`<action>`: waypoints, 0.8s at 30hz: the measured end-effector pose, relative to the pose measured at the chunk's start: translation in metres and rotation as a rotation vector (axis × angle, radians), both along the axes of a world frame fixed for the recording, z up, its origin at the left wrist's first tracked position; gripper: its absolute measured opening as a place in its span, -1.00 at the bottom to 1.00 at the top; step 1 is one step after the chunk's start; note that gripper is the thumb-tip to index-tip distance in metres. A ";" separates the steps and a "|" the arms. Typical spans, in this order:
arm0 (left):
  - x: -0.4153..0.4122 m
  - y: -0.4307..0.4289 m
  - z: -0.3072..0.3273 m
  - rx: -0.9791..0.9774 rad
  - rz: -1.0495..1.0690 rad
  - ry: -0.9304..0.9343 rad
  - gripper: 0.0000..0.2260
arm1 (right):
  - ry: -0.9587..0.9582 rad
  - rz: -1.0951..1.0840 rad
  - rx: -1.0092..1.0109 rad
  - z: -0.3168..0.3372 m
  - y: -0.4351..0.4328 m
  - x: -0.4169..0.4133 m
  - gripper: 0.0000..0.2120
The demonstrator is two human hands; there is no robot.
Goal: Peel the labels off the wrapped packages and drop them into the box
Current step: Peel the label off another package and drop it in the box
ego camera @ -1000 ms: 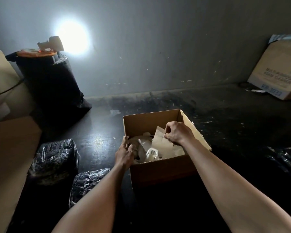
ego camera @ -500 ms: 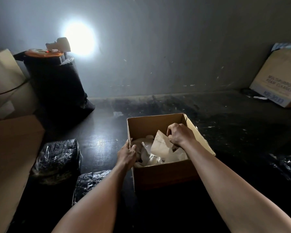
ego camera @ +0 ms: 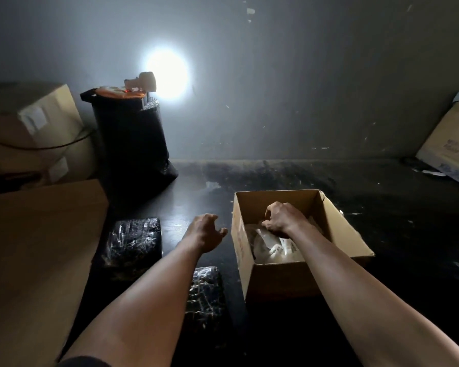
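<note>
- Down on the dark, glossy, scuffed floor [ego camera: 289, 178] sits an open brown corrugated cardboard box [ego camera: 281, 280], square-cornered, flaps up, its long axis running away from the person toward the grey wall [ego camera: 302, 75].
- Inside it lies a heap of crumpled white and tan paper labels [ego camera: 272, 246], creased and soft-edged, filling the near half of the box.
- Over that heap the right hand [ego camera: 284, 221] is curled with the knuckles up and the fingertips pinched down into the paper; whether it actually grips a label I cannot tell.
- Just left of the box's left wall, apart from it, the left hand [ego camera: 204, 231] hovers with loosely spread, bent fingers and nothing in it.
- Two flat rectangular packages in shiny, wrinkled black plastic wrap lie to the left: the farther package [ego camera: 133, 241] with its long axis pointing toward the wall, the nearer package [ego camera: 206, 290] partly under the left forearm, pointing the same way.
- A wide, smooth tan cardboard sheet [ego camera: 37, 247] borders the farther package on the left.
- Farther back stands a tall black-wrapped bundle [ego camera: 133, 139] with a small white lamp [ego camera: 143, 82] on top, throwing a bright spot on the wall; stacked tan cartons [ego camera: 37, 133] sit beside it.
- Another printed carton [ego camera: 451, 152] leans at the far right.
- Bare floor opens up beyond and to the right of the box.
</note>
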State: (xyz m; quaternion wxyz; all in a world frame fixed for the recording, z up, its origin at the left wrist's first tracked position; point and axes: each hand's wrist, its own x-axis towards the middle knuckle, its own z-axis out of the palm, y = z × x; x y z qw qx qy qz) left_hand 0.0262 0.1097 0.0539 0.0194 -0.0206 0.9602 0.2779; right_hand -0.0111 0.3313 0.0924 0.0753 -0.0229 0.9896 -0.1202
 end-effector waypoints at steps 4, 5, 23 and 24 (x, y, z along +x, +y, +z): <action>0.007 -0.054 0.004 -0.050 0.028 -0.001 -0.41 | -0.039 0.045 -0.012 -0.007 -0.054 0.004 -0.62; 0.010 -0.068 0.004 -0.064 0.033 -0.007 -0.40 | -0.048 0.057 -0.015 -0.009 -0.069 0.006 -0.59; 0.025 -0.279 -0.054 -0.109 0.168 -0.080 -0.47 | -0.098 0.271 -0.035 -0.076 -0.280 0.016 -0.49; 0.026 -0.284 -0.057 -0.096 0.163 -0.087 -0.47 | -0.110 0.277 -0.049 -0.082 -0.285 0.014 -0.48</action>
